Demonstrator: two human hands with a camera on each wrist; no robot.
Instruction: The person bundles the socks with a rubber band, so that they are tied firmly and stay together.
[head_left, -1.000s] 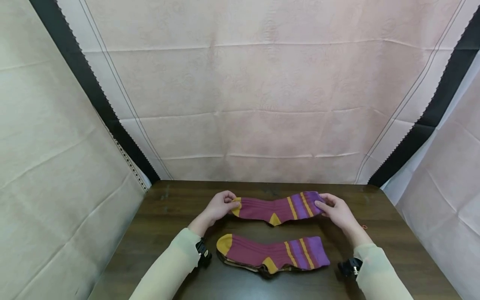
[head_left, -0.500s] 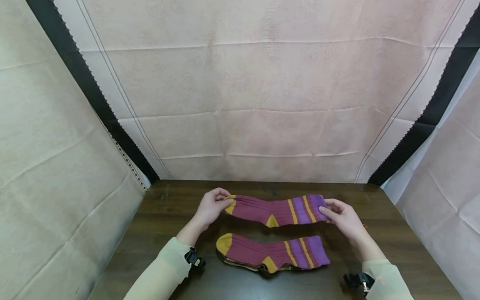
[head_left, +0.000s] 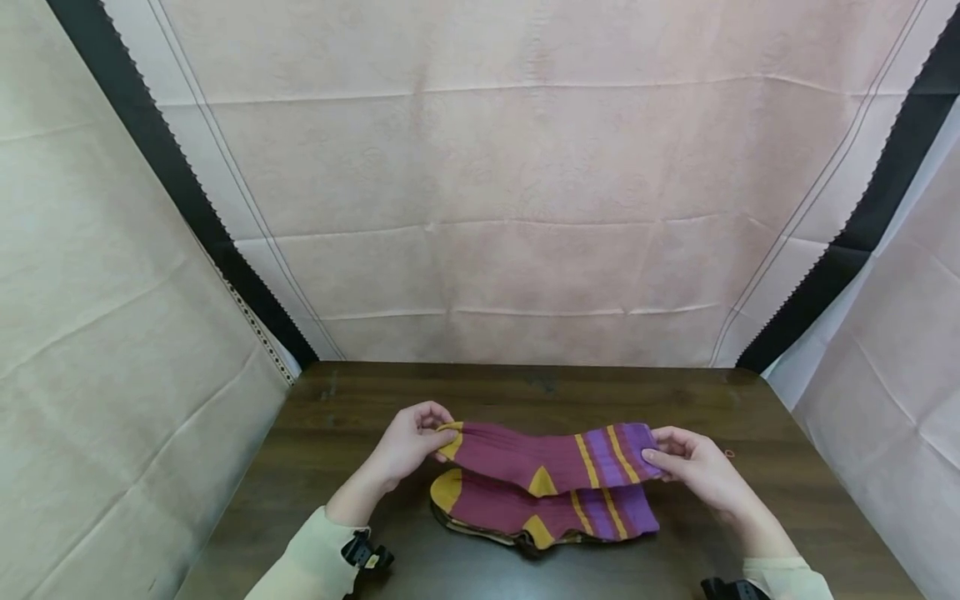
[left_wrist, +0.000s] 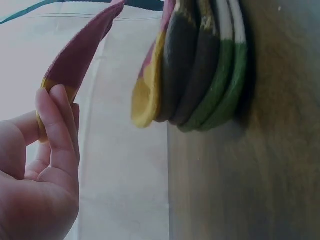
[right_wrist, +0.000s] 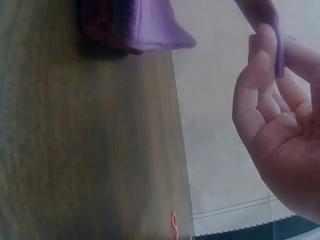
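A maroon sock with a yellow toe and heel and a purple striped cuff is stretched between both hands, raised off the table. My left hand pinches its yellow toe, while my right hand pinches the purple cuff end. Just below and nearer me lies a stack of socks, topped by a matching maroon sock; the held one partly covers it in the head view. Under that top sock, the left wrist view shows dark brown socks and green socks with white parts.
The dark wooden table carries the stack near its middle. A small reddish loop lies close to the table's edge at the right. Pale cloth walls with black edging close off the back and both sides.
Both hands first shifted slightly left and right, pulling the sock straighter. Then they brought it toward me, so it now overlaps the stack in the head view. The stack stayed put.
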